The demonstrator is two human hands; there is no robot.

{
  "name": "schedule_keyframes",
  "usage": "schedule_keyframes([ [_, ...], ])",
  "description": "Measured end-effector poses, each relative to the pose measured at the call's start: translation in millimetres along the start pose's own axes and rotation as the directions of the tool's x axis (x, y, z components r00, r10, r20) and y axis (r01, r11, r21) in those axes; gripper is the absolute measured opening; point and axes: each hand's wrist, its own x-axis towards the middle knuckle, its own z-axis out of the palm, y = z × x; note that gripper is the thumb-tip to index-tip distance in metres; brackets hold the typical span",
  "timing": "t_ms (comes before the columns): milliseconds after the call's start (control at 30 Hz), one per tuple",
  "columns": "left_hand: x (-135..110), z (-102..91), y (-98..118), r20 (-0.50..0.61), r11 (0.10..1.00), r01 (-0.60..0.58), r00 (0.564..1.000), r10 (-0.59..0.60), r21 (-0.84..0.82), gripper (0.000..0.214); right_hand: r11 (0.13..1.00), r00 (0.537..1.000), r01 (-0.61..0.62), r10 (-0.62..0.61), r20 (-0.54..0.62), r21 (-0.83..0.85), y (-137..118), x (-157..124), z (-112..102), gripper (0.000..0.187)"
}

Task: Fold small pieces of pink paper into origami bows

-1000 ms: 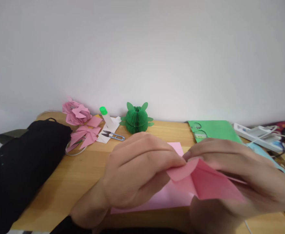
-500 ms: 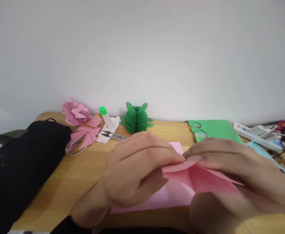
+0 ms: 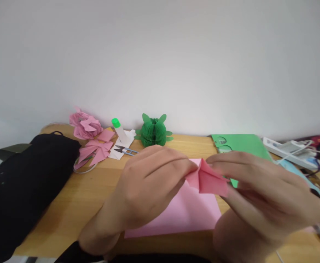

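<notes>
Between my two hands is a small folded piece of pink paper [image 3: 210, 181], held up with a raised peak at its top and creases running down from it. My left hand [image 3: 154, 182] pinches its left edge with closed fingers. On the other side, my right hand [image 3: 261, 186] grips the right edge between thumb and fingers. Below them a flat pink sheet [image 3: 181, 215] lies on the wooden table [image 3: 94, 197], partly covered by my hands.
A green honeycomb paper figure [image 3: 153, 132], a glue stick [image 3: 119, 129], thread snips [image 3: 125, 150] and folded pink pieces [image 3: 98, 149] stand or lie at the back. A black bag [image 3: 34, 186] is on the left. To the right are a green folder [image 3: 242, 144] and a power strip [image 3: 288, 151].
The folded paper has turned, so its peak now points up and its inner creases face me. My right hand has shifted, and its fingers have moved apart from my left hand's fingertips.
</notes>
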Motion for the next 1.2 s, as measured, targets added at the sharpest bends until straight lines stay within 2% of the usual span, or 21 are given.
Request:
schedule_keyframes([
  [100, -1, 2.7, -1, 0.001, 1.0, -0.02, 1.0, 0.02, 0.021, 0.02, 0.991, 0.991, 0.13, -0.128, 0.041, -0.034, -1, 1, 1, 0.028],
  [200, -3, 2.8, -1, 0.045, 0.999, -0.007, 0.999, 0.005, 0.032, 0.019, 0.993, 0.991, 0.108, -0.104, 0.079, -0.046, 2, -1, 1, 0.027],
  [333, -4, 3.1, -3, 0.064, 1.0, 0.011, 0.998, -0.012, 0.019, 0.017, 0.996, 0.993, 0.071, -0.076, 0.086, 0.061, 5, -6, 3, 0.028],
  [433, -4, 4.1, -3, 0.074, 1.0, 0.02, 0.997, -0.02, -0.001, 0.016, 0.991, 1.0, -0.011, 0.008, 0.026, 0.137, 3, -11, 8, 0.033],
  [533, -3, 3.9, -2, 0.099, 0.997, 0.077, 0.992, -0.075, -0.02, 0.016, 0.988, 0.995, -0.085, 0.091, -0.035, 0.13, -1, -14, 12, 0.034],
  [667, -1, 4.5, -2, 0.096, 0.978, 0.17, 0.983, -0.159, -0.12, 0.014, 0.989, 0.994, -0.091, 0.097, -0.048, 0.118, -1, -13, 12, 0.032],
  [767, -2, 6.9, -4, 0.049, 0.906, 0.264, 0.964, -0.263, -0.33, 0.015, 0.989, 0.999, -0.048, 0.051, -0.019, 0.139, 4, -12, 9, 0.035],
  [900, -5, 11.3, -5, 0.108, 0.651, 0.454, 0.86, -0.498, -0.609, 0.015, 0.979, 0.997, -0.074, 0.077, -0.007, 0.19, 8, -14, 9, 0.032],
  [1000, -5, 15.0, -5, 0.127, 0.521, 0.479, 0.81, -0.573, -0.707, 0.016, 0.967, 0.992, -0.126, 0.129, 0.004, 0.221, 8, -15, 12, 0.031],
  [1067, -5, 17.0, -5, 0.125, 0.502, 0.48, 0.8, -0.586, -0.719, 0.015, 0.958, 0.986, -0.163, 0.168, 0.0, 0.236, 7, -15, 14, 0.031],
  [1200, -4, 18.3, -4, 0.116, 0.548, 0.495, 0.803, -0.584, -0.674, 0.017, 0.933, 0.97, -0.222, 0.24, -0.031, 0.283, 6, -14, 17, 0.032],
])
